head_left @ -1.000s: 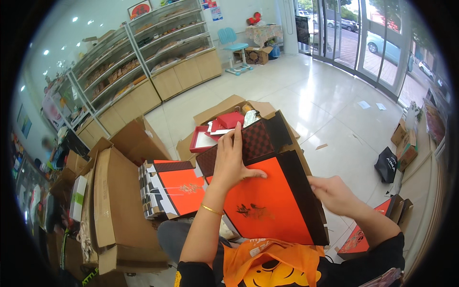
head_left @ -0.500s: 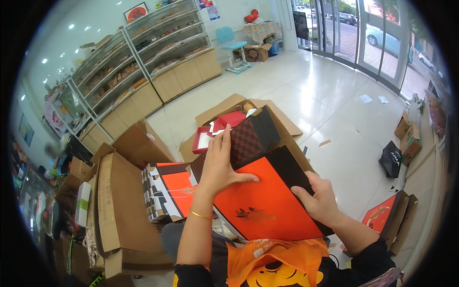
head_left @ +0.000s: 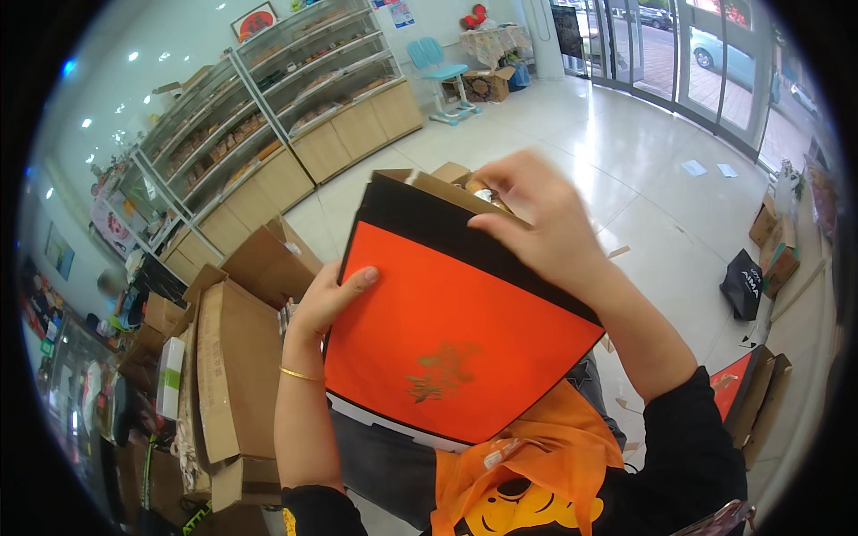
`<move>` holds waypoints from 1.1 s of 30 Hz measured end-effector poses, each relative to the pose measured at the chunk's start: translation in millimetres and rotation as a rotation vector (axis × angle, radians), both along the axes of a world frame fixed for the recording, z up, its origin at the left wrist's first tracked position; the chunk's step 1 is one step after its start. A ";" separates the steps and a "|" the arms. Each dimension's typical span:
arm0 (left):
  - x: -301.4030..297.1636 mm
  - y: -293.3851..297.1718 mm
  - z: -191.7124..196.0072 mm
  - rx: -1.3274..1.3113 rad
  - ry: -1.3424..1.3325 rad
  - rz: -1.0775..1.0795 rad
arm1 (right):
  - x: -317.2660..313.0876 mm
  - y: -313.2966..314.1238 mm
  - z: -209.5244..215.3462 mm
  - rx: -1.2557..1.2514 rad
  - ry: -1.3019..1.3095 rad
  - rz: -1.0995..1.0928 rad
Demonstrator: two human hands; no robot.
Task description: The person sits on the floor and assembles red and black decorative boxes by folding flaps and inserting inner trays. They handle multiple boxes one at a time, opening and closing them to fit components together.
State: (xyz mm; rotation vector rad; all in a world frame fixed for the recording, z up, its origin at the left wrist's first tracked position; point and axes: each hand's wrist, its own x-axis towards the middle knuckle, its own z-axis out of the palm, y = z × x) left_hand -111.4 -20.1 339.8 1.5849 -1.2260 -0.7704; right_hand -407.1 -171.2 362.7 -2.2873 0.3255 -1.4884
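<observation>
Orange-and-black gift box (head_left: 451,335) tilted up before your chest, blocks floor beyond. Your left hand (head_left: 328,299) clamps its left edge, thumb on orange face. Your right hand (head_left: 536,219) grips top black rim, fingers curled over. Left of left hand: flattened cardboard cartons (head_left: 228,357). Right of right hand: black bag (head_left: 744,284) on floor.

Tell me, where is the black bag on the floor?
In the head view the black bag sits on the white tiled floor at the right, beyond the person's right hand and beside brown cardboard boxes.
</observation>
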 end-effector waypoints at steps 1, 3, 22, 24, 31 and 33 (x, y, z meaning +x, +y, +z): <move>17.9 2.2 -5.7 -0.034 0.042 0.051 | -7.6 1.2 4.0 -0.079 -0.109 -0.118; 40.2 20.6 -5.6 -0.064 0.130 0.136 | -33.1 -14.1 -28.4 -0.051 -0.223 -0.260; 80.5 92.4 -5.5 -0.370 0.677 0.162 | 5.8 4.4 -81.4 0.809 -0.030 0.145; 82.2 90.9 -6.7 -0.335 0.787 0.106 | 25.1 -26.7 -97.4 0.858 -0.002 0.078; 93.5 78.9 -103.7 -0.081 0.794 0.316 | 63.1 -123.8 -196.4 1.388 0.397 0.440; 91.1 57.9 -140.1 -0.099 0.863 0.276 | 36.9 -151.4 -230.2 1.266 0.290 0.546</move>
